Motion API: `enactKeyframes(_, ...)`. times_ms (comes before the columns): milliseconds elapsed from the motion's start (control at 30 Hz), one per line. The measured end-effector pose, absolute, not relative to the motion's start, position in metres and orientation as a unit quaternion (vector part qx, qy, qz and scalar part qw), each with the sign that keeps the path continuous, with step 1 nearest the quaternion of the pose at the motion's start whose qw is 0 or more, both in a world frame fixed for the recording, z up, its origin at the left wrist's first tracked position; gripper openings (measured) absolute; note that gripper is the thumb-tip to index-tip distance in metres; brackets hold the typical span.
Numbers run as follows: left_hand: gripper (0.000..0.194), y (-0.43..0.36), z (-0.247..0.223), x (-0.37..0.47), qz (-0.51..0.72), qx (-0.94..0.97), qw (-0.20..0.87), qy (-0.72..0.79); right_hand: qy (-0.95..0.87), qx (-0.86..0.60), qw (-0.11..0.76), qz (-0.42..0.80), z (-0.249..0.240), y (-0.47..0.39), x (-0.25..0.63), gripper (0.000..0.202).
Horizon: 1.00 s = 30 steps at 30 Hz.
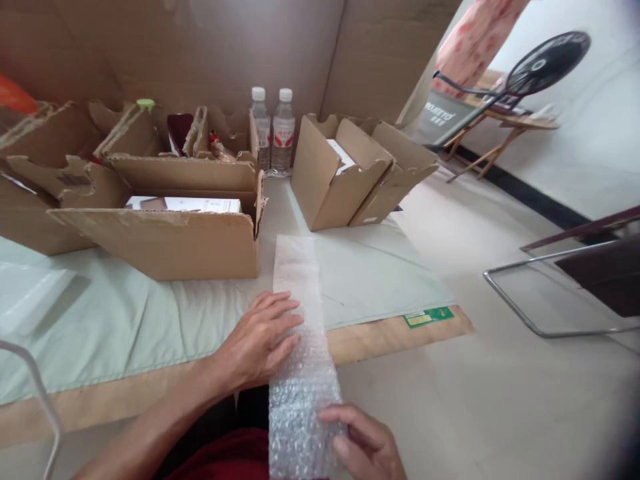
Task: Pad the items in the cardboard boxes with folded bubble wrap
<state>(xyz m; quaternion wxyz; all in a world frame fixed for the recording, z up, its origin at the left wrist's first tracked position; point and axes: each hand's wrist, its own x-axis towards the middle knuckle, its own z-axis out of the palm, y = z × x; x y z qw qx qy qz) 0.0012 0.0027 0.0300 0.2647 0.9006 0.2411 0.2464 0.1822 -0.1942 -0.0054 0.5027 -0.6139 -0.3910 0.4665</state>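
A long strip of clear bubble wrap (300, 320) lies across the pale green sheet (125, 320) on the table and hangs over its near edge toward my lap. My left hand (260, 337) rests flat on the strip's left side, fingers spread, pressing it to the table. My right hand (367, 443) pinches the hanging lower end of the bubble wrap at its right edge.
Open cardboard boxes (170, 227) with white flat packs stand behind the strip; two more open boxes (350, 170) sit to the right. Two water bottles (273, 130) stand at the back. A fan (545, 63), a folding table and a metal chair frame (540, 293) are right.
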Motion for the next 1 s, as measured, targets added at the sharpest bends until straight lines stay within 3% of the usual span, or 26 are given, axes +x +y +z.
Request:
enactKeyframes(100,0.043,-0.016,0.038,-0.026,0.244,0.821,0.461,0.232,-0.341,-0.575,0.523,0.529,0.012,-0.173,0.198,0.044)
enactKeyframes(200,0.061,-0.021,0.035,-0.027,0.229,0.775,0.521,0.275,-0.322,-0.529,0.582,0.528,0.023,-0.133,0.207,0.062)
enactKeyframes(367,0.063,-0.006,0.007,0.007,0.225,0.792,0.348,0.449,-0.365,-0.545,0.573,0.492,0.020,-0.088,0.207,0.073)
enactKeyframes(467,0.065,0.000,0.000,0.014,0.194,0.812,0.293,0.467,-0.451,-0.626,0.536,0.343,0.014,-0.094,0.212,0.064)
enactKeyframes(567,0.062,-0.002,0.000,0.012,0.190,0.823,0.249,0.474,-0.610,-0.644,0.437,0.145,0.011,-0.102,0.220,0.043)
enactKeyframes(667,0.054,-0.005,-0.001,0.009,0.208,0.833,0.217,0.464,-0.731,-0.598,0.326,0.055,0.007,-0.096,0.222,0.043)
enactKeyframes(833,0.039,-0.009,0.001,0.002,0.260,0.848,0.171,0.430,-0.772,-0.576,0.268,0.007,-0.003,-0.082,0.219,0.029)
enactKeyframes(1000,0.035,-0.025,0.011,-0.013,0.281,0.881,0.177,0.336,-0.790,-0.538,0.280,0.088,0.007,-0.080,0.222,0.031)
